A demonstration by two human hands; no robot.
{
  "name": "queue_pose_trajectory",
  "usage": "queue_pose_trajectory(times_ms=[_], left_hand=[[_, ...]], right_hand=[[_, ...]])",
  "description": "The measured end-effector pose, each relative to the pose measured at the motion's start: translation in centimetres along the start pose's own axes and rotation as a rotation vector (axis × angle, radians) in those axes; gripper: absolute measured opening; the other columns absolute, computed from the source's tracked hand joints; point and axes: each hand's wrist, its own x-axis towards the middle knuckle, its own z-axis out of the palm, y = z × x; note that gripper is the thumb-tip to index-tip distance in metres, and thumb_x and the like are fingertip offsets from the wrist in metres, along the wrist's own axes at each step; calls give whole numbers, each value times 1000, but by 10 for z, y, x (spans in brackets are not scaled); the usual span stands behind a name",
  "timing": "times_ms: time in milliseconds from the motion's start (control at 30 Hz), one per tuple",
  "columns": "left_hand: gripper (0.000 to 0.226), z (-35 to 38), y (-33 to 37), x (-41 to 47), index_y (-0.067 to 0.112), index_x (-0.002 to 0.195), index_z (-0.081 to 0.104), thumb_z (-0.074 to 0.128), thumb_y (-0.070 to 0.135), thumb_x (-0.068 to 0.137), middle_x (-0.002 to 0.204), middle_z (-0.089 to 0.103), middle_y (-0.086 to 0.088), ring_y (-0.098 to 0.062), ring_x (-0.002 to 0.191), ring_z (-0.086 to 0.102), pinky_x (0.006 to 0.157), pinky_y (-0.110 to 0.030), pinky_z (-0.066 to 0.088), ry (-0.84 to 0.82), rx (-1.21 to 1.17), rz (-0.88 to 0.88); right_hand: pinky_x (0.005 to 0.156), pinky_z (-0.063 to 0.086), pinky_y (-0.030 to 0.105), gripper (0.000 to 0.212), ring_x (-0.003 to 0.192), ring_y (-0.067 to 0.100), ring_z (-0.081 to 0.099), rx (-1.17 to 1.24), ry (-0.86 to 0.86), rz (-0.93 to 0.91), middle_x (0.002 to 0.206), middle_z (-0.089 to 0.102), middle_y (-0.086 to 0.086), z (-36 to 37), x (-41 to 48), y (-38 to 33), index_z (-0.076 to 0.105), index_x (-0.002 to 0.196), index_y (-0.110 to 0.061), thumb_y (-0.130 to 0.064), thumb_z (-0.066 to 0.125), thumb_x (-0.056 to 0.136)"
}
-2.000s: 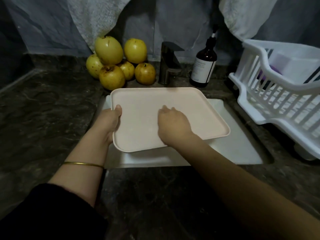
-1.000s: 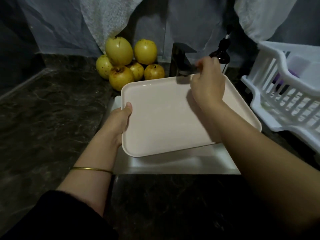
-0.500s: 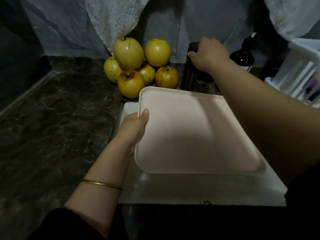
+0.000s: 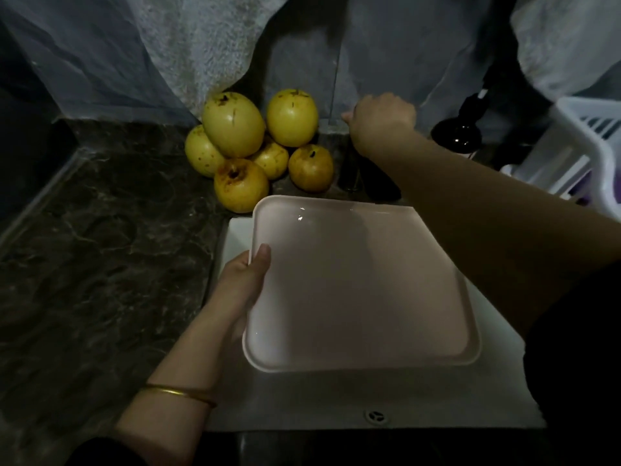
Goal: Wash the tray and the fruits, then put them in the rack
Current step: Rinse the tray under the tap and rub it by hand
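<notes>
A pale pink tray (image 4: 353, 290) hangs level over the white sink (image 4: 336, 401). My left hand (image 4: 243, 284) grips its left rim, thumb on top. My right hand (image 4: 381, 121) is up at the back, fingers curled over the top of the dark faucet (image 4: 351, 173), most of which my hand and forearm hide. Several yellow fruits (image 4: 255, 146) are piled on the counter behind the tray's far left corner. The white dish rack (image 4: 584, 153) stands at the right edge.
A dark pump bottle (image 4: 462, 132) stands between the faucet and the rack. Dark marbled counter (image 4: 100, 264) spreads to the left of the sink. Cloths hang on the wall behind. The sink's overflow hole (image 4: 378, 416) is in the near wall.
My right hand left the tray's surface and rose to the faucet top. The view moved closer over the sink; my left hand kept hold of the tray.
</notes>
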Motion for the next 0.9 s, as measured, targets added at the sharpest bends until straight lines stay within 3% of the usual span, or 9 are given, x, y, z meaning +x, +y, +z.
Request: queue_pose_trajectory(times_ms=[100, 267, 467, 700, 900], left_hand=[[25, 6, 11, -3, 26, 98, 65, 45, 41, 97, 92, 74, -3, -26, 88, 70, 82, -41, 55, 11, -16, -3], [33, 14, 28, -6, 19, 112, 64, 44, 41, 98, 103, 72, -8, -29, 94, 69, 90, -49, 52, -17, -38, -38], [25, 18, 32, -14, 26, 100, 65, 43, 38, 99, 93, 74, -1, -23, 88, 70, 78, -38, 55, -18, -58, -59], [28, 19, 25, -22, 22, 98, 65, 44, 41, 98, 82, 74, -7, -28, 77, 69, 70, -37, 54, 56, -71, -154], [30, 26, 24, -27, 21, 89, 64, 45, 42, 98, 78, 72, -7, -27, 75, 67, 69, -33, 54, 161, -65, -199]], right_hand=[[81, 43, 36, 42, 121, 30, 49, 35, -17, 17, 135, 47, 16, 1, 2, 1, 46, 132, -5, -34, 34, 104], [95, 42, 39, 50, 129, 32, 42, 74, -76, 36, 147, 32, 19, 1, 0, 2, 27, 146, -6, -35, 28, 105], [95, 40, 37, 45, 126, 30, 42, 87, -81, -1, 143, 37, 18, 1, -3, 4, 32, 141, -5, -31, 33, 104], [99, 38, 45, 58, 129, 33, 36, -18, -152, -76, 145, 34, 18, 7, 5, 5, 20, 147, -1, -30, 37, 101], [92, 42, 37, 61, 129, 32, 39, 9, -165, -73, 145, 31, 23, 1, 3, 9, 10, 149, 1, -29, 34, 102]])
